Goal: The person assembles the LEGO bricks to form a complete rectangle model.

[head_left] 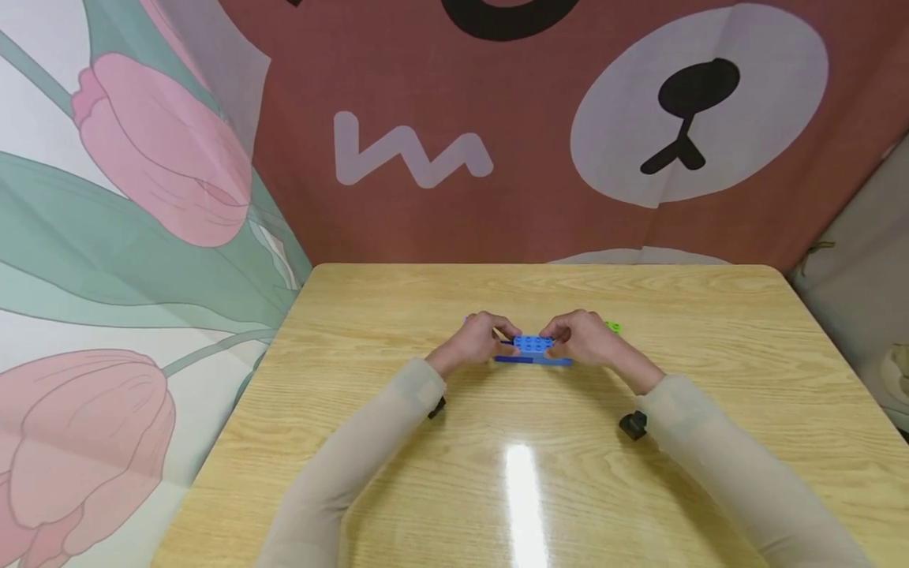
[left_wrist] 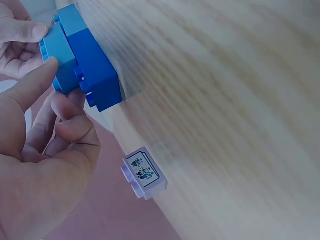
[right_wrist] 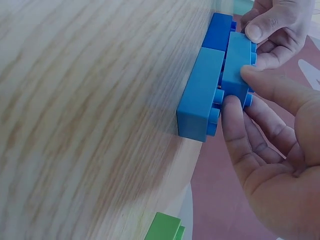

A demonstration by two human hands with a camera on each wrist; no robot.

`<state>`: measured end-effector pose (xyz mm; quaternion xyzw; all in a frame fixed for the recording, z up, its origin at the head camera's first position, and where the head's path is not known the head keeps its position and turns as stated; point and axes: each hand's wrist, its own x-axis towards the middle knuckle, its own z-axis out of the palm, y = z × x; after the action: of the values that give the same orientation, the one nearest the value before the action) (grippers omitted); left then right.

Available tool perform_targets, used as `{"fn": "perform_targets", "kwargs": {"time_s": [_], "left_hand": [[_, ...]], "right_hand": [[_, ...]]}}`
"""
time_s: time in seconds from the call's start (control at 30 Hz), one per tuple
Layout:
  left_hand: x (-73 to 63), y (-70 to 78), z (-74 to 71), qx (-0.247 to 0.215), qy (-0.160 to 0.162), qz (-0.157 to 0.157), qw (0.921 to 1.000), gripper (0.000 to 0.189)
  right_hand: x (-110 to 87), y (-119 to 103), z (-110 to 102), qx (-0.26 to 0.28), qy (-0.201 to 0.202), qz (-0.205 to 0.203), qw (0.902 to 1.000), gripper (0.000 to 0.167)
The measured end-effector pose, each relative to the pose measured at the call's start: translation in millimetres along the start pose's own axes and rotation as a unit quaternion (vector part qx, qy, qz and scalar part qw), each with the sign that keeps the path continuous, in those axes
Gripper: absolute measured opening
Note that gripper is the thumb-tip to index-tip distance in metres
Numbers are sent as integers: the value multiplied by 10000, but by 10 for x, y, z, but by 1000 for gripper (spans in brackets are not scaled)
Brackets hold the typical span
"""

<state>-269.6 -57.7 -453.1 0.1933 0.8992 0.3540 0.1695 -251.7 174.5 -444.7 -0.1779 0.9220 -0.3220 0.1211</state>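
Note:
A light blue toy building brick (head_left: 533,344) is pinched at its two ends by both hands, over two bricks lying end to end on the table. Of that lower pair, the dark blue brick (left_wrist: 97,65) is on the left and the other light blue brick (right_wrist: 200,90) on the right. The upper brick spans their joint, and a narrow dark gap shows under it; whether it is seated on the studs I cannot tell. My left hand (head_left: 477,339) grips its left end between thumb and fingers. On the right end, my right hand (head_left: 588,338) holds likewise.
Beyond the left hand stands a lavender brick (left_wrist: 142,172) with a printed picture. A green brick (right_wrist: 164,226) lies past the right hand. The wooden table (head_left: 398,292) ends at a hanging cloth with a bear print (head_left: 525,213).

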Motion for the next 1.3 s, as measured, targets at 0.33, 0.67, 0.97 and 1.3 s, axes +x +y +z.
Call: {"fn": "perform_targets", "kwargs": {"time_s": [0.33, 0.67, 0.97, 1.3], "left_hand": [[15, 16, -13, -20, -75, 3, 10000, 26], [6, 41, -27, 103, -63, 77, 9999, 26], [9, 37, -20, 8, -85, -39, 10000, 26], [21, 3, -12, -47, -86, -23, 9999, 26]], "right_hand": [[18, -12, -3, -30, -26, 30, 10000, 27], [20, -13, -14, -39, -9, 8, 10000, 29], [27, -24, -2, -41, -26, 166, 9999, 28], [21, -37, 4, -313, -7, 60, 9995, 29]]}}
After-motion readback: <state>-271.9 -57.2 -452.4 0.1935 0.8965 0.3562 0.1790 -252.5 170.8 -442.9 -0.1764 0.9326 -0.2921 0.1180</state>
